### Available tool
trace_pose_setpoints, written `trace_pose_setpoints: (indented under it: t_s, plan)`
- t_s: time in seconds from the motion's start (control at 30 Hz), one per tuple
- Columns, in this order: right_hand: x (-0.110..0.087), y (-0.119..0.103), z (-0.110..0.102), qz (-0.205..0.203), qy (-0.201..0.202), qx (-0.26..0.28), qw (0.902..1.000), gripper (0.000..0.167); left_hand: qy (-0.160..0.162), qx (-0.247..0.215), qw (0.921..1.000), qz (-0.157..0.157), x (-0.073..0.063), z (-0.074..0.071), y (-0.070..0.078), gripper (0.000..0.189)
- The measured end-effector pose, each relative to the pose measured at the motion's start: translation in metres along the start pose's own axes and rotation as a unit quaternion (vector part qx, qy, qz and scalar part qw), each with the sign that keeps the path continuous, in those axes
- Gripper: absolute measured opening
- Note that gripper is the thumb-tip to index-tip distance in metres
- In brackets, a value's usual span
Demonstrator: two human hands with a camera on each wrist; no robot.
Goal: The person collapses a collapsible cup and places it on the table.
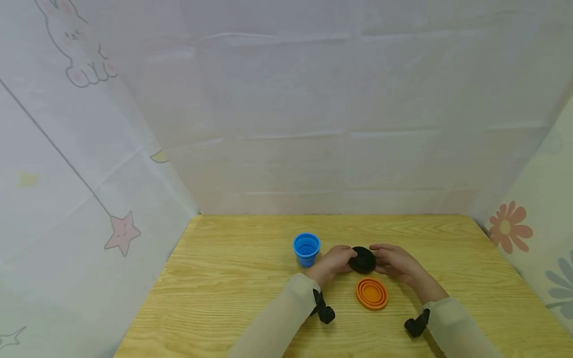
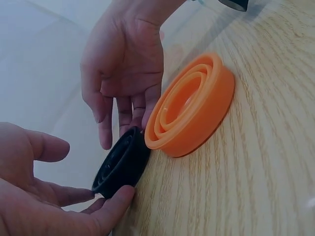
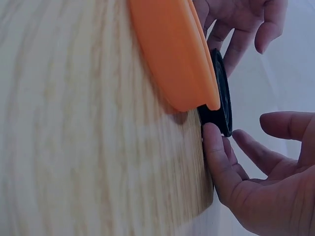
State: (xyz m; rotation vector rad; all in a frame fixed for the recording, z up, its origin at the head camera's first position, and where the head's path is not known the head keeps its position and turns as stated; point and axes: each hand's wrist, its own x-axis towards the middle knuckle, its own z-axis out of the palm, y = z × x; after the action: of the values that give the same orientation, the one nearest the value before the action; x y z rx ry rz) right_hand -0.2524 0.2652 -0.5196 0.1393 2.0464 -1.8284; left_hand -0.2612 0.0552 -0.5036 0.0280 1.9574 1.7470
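A black collapsed folding cup [image 1: 362, 260], squashed flat into rings, lies on the table between both hands. My left hand [image 1: 333, 261] is at its left side; in the left wrist view its lower fingers [image 2: 115, 209] touch the rim, while the thumb stands away. My right hand [image 1: 396, 261] is at the right side, fingers loosely bent, fingertips [image 3: 211, 135] at the cup's edge. Just nearer lies an orange collapsed folding cup [image 1: 372, 293], also flat. A blue folding cup [image 1: 306, 249] stands extended and upright, left of my left hand.
All the cups are on a wood-grain table [image 1: 224, 283]. Its far edge meets a pale cloth wall [image 1: 313, 149], and printed cloth hangs at both sides. Small black wrist cameras are strapped over both sleeves.
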Motion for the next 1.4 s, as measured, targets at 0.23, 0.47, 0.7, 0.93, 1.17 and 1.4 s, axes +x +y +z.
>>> trace_pose_setpoints:
  t_s: [0.23,0.47,0.7,0.93,1.17,1.4]
  plan:
    - [-0.002,-0.003,-0.001,0.0,0.018,-0.009,0.9998,0.051,0.028,0.026,0.9993,0.003,-0.005,0.002,-0.002,0.058]
    - [-0.009,-0.011,-0.004,-0.013,0.029,-0.074,0.9968,0.052,0.018,0.027,0.9994,0.01,-0.02,-0.004,0.004,0.061]
    - [-0.016,-0.021,-0.004,-0.06,0.008,-0.105,0.9926,0.057,-0.017,0.084,0.9933,0.077,-0.046,-0.023,0.02,0.058]
    - [-0.021,-0.032,0.006,-0.11,-0.014,-0.13,0.9854,0.061,-0.012,0.221,0.9568,0.188,-0.072,-0.048,0.033,0.054]
    - [-0.022,-0.038,0.021,-0.154,0.005,-0.21,0.9655,0.058,-0.002,0.286,0.9133,0.29,-0.09,-0.076,0.04,0.051]
    - [-0.02,-0.037,0.04,-0.237,0.018,-0.268,0.9335,0.043,0.026,0.365,0.8672,0.338,-0.095,-0.103,0.031,0.048]
